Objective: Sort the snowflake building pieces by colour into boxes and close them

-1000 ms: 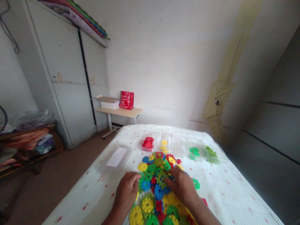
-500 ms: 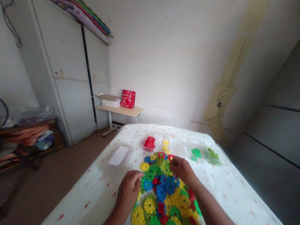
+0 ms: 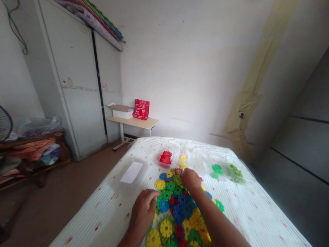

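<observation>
A heap of plastic gear-shaped building pieces (image 3: 183,207) in blue, green, yellow and red lies in front of me. At its left edge rests my left hand (image 3: 144,210), loosely curved, thumb and index finger a little apart, with nothing visible between them. My right hand (image 3: 191,180) reaches over the far part of the heap, fingers bent down and drawn together; its fingertips are hidden, so what they grip cannot be made out. Light-green pieces (image 3: 177,179) lie right beside those fingers. A yellow round piece (image 3: 160,184) and a green one (image 3: 219,206) sit at the heap's sides.
Beyond the heap stand clear containers with red pieces (image 3: 166,157), yellow pieces (image 3: 182,164), green pieces (image 3: 216,169) and light-green pieces (image 3: 235,170). A clear tray with a white paper (image 3: 131,172) lies left. A red bag (image 3: 141,109) stands on a side table (image 3: 133,121).
My right hand has moved left across the far part of the heap, covering where a light-green square piece showed. My left hand stays nearly in place. The view has shifted slightly.
</observation>
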`<state>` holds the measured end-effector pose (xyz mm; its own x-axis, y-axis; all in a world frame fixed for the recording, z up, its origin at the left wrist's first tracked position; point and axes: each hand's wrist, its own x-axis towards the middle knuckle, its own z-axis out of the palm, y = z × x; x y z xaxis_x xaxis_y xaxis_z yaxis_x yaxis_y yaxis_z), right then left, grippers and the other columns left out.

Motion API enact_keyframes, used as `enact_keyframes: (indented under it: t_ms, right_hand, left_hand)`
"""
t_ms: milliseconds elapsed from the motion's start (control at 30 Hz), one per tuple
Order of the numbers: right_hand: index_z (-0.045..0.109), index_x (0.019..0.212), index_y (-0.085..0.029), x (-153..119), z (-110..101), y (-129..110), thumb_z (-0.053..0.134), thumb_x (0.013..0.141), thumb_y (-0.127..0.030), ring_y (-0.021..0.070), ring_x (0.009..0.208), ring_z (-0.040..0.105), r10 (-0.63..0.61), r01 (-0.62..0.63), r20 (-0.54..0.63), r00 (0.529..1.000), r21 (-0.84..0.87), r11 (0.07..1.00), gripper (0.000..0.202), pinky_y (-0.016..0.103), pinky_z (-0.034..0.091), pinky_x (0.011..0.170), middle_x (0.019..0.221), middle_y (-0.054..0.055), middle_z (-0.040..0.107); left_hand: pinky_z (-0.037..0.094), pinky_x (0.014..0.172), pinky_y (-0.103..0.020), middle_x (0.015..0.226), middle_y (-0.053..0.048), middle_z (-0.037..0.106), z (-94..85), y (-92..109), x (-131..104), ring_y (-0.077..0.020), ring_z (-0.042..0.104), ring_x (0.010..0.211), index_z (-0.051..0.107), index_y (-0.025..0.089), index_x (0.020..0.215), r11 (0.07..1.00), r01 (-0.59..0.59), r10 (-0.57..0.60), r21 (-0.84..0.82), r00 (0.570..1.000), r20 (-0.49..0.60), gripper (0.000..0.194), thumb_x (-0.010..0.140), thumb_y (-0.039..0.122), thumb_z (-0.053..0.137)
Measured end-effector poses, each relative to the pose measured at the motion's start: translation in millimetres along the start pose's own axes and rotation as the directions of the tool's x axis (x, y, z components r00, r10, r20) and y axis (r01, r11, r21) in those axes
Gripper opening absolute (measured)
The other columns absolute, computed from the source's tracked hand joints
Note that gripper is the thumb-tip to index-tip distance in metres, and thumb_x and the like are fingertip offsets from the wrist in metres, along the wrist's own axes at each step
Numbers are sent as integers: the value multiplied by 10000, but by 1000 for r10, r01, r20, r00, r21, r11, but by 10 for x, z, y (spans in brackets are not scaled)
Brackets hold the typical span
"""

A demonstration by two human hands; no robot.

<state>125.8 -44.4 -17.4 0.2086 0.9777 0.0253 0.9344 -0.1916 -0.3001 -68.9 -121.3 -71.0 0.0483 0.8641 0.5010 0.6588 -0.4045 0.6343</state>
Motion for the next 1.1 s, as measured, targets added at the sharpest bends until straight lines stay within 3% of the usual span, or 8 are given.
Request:
enact_keyframes:
  t_ms: [267, 500, 767, 900, 1100]
  right_hand:
    - [650, 940, -138, -17, 22, -55, 527, 741, -336, 274, 915, 621, -6, 7, 9, 1000, -93, 996, 307, 372, 465, 727, 970, 185, 656]
    - [650, 922, -122, 53, 35, -61, 596, 649, -306, 283, 846, 635, 3, -1, 54, 999, -54, 999, 333, 339, 464, 642, 935, 170, 672]
    - [621, 810, -208, -23, -117, -53, 564, 682, -280, 131, 711, 599, -85, 84, 14, 996, 53, 995, 158, 189, 338, 523, 815, 16, 679]
    - [602, 779, -205, -149, -398, 230, 568, 681, -257, 111, 618, 536, -113, 115, -122, 986, 9, 993, 116, 199, 246, 489, 705, 4, 645]
    - [560, 751, -209, -369, -644, 975, 510, 750, -355, 110, 547, 507, -87, 45, -284, 955, -149, 988, 154, 218, 174, 469, 630, -7, 603]
  left_hand:
    - [493, 762, -309, 822, -54, 679, 4, 14, -6, -173, 617, 819, 666, 203, 790, 1000, -4, 4, 2, 1000, 4, 243, 758, 178, 426]
    - [502, 742, -286, 811, -48, 680, 1, 29, 4, -165, 624, 801, 665, 206, 780, 1000, -15, 15, 3, 1000, -8, 235, 760, 184, 431]
    - [518, 744, -275, 817, -32, 694, 18, -71, 18, -166, 640, 798, 675, 230, 774, 999, -45, 46, 20, 999, -27, 221, 750, 251, 456]
    - [524, 742, -264, 816, -23, 700, 21, -104, 21, -161, 646, 790, 679, 240, 762, 998, -50, 51, 28, 998, -47, 226, 751, 283, 458]
    - [531, 728, -270, 806, -28, 701, 42, -68, 10, -164, 651, 779, 679, 235, 765, 998, -61, 62, 28, 997, -41, 234, 743, 276, 450]
